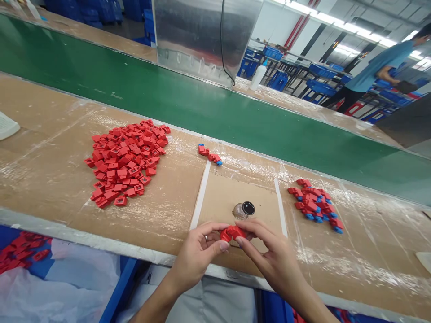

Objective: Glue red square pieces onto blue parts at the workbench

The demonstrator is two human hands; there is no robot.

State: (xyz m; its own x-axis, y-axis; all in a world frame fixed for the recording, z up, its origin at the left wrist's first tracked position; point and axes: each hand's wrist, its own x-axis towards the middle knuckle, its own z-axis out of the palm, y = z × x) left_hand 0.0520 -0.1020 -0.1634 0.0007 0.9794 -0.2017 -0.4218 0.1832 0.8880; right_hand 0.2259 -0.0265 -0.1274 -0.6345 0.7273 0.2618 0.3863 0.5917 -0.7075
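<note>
Between both hands (195, 258) (274, 255), red plastic piece (232, 233)

Heaps of plastic parts (126, 161) flank a jar (243, 210) on cardboard (218, 197).

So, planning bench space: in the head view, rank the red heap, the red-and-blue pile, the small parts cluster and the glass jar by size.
1. Red heap of plastic parts
2. Red-and-blue pile
3. Small parts cluster and black-lidded glass jar: they look alike, and the jar is nearer the camera, so unranked.
</note>
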